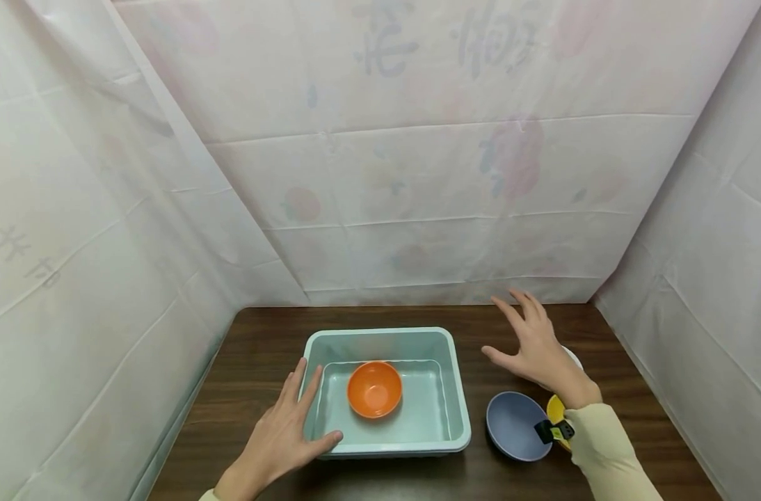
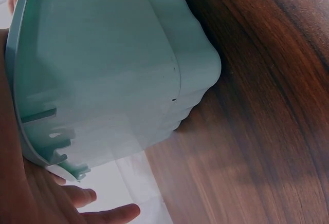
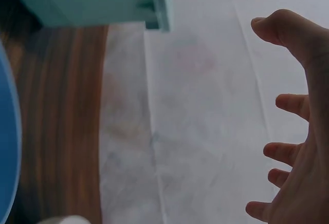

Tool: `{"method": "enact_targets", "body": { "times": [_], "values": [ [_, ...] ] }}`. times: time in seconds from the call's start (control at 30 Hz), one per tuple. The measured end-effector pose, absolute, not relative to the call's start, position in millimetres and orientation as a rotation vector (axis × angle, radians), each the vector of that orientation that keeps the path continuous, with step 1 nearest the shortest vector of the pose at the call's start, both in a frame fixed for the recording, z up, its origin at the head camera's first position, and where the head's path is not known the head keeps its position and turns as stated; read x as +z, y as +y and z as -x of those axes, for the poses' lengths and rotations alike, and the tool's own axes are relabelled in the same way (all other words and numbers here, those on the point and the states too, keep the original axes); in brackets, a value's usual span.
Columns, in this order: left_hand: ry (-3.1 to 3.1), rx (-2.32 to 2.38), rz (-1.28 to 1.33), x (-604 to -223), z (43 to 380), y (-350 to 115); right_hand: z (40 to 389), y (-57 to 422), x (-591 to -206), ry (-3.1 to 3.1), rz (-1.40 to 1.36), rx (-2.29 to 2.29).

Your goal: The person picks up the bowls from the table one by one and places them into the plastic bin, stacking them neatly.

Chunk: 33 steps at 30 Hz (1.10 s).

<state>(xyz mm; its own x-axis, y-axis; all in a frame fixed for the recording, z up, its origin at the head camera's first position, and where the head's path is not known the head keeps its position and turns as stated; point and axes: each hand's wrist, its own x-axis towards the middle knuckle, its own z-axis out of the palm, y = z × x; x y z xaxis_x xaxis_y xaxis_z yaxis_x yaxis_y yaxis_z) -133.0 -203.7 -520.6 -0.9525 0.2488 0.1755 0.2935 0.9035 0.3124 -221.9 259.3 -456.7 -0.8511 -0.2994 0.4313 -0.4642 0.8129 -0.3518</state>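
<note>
Tabletop (image 1: 224, 396) beneath, left grip (image 1: 284, 423) splays at tub (image 1: 421, 407), right grip (image 1: 533, 348) midair.

The left hand (image 2: 41, 198) lies along the rim (image 2: 11, 54) of a pale green tub (image 2: 108, 70), its visible fingers (image 2: 110, 215) spread apart; whether it touches the rim is unclear. Short ribs (image 2: 61, 144) stick out under the rim, a dark speck (image 2: 174, 99) marks the wall, and the rippled base meets a dark brown wood-grain tabletop (image 2: 262, 126), with white sheeting (image 2: 136, 175) beyond

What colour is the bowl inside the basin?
The bowl is orange; the head view shows it best.
</note>
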Motion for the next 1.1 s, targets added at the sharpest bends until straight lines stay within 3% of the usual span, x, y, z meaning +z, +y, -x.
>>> {"method": "enact_targets", "body": {
  "times": [0.73, 1.1],
  "values": [
    [-2.952, -0.525, 0.406, -520, 133, -204, 229, 334, -515, -3.061, -0.132, 0.604],
    [-2.956, -0.519, 0.398, -519, 134, -204, 236, 353, -527, -3.227, -0.052, 0.586]
  ]
}}
